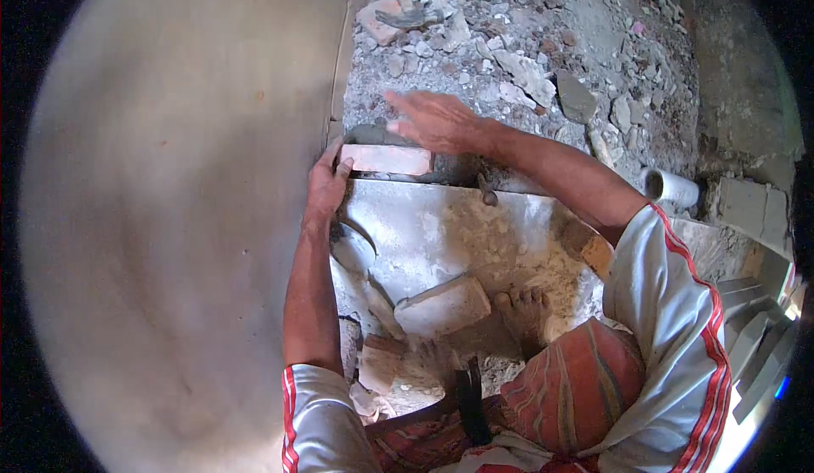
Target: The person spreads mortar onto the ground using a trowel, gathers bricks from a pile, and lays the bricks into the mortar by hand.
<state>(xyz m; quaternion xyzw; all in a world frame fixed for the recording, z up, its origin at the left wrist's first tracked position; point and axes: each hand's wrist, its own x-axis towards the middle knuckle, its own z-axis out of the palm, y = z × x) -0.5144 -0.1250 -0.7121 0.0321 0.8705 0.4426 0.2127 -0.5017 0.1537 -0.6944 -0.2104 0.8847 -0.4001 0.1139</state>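
A pale pinkish brick (387,159) lies flat on dark wet mortar (458,170) along the edge of a light slab, close to the wall on the left. My left hand (327,183) grips the brick's left end, with the thumb on its near face and the fingers against the wall side. Just past the brick's far right corner, my right hand (437,122) hovers with its fingers stretched out and slightly blurred; nothing shows in it. A small dark rounded piece, perhaps a tool's handle end (488,191), rests at the slab edge right of the brick.
A plain wall (186,201) borders the left side. On the slab (475,227) are a round metal pan with a handle (354,248) and a loose brick (443,306), near my bare foot (527,316). Rubble, a hammer (407,16) and a white pipe (671,188) lie beyond.
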